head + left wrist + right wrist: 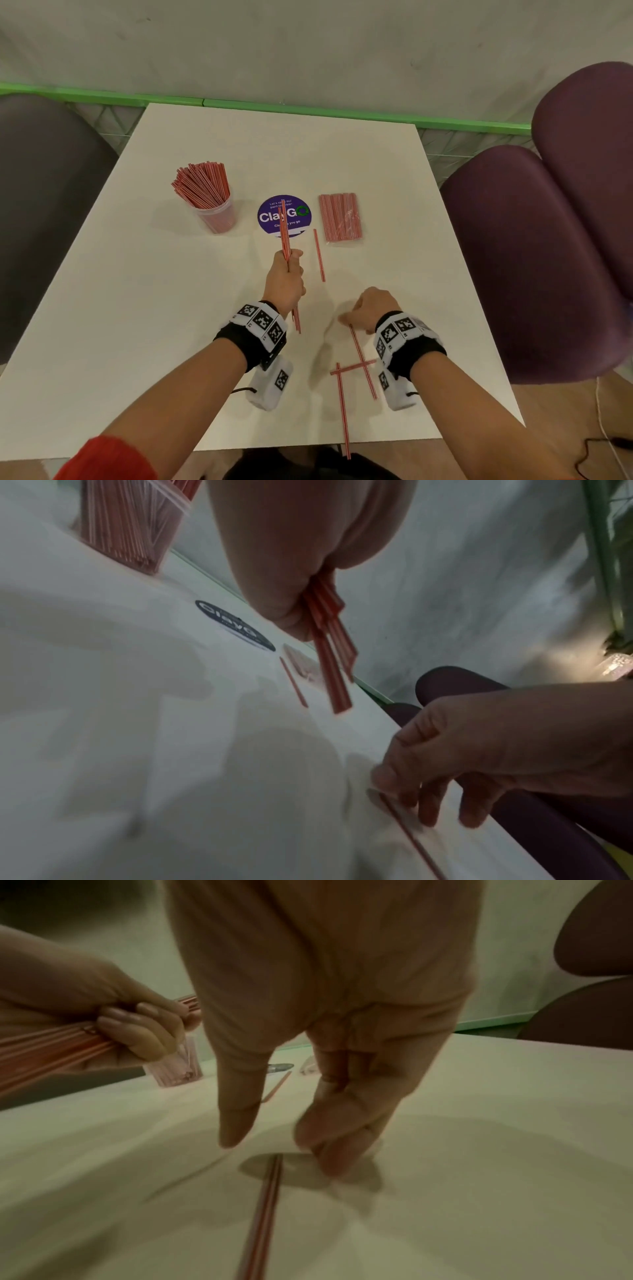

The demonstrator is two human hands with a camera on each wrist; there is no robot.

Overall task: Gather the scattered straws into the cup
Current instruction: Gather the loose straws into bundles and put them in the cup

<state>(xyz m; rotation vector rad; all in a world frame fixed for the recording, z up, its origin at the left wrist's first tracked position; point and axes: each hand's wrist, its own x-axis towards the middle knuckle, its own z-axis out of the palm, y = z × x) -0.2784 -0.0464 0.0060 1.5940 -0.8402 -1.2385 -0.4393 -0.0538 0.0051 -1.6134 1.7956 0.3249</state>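
A clear plastic cup (219, 217) stuffed with red-striped straws stands at the back left of the white table (171, 308). My left hand (289, 265) grips a small bundle of straws (285, 233) pointing away from me, above the table's middle. My right hand (346, 320) reaches down with thumb and fingers spread over the far end of a loose straw (363, 363); in the right wrist view the fingertips (329, 1164) touch the table beside that straw (263, 1204), which is not pinched. Another single straw (319, 255) lies right of the left hand.
A sealed bag of straws (340, 217) and a round purple sticker (294, 216) lie behind the hands. Two more straws (343, 411) cross near the front edge, one overhanging it. Purple chairs (534, 240) stand right, a dark one left.
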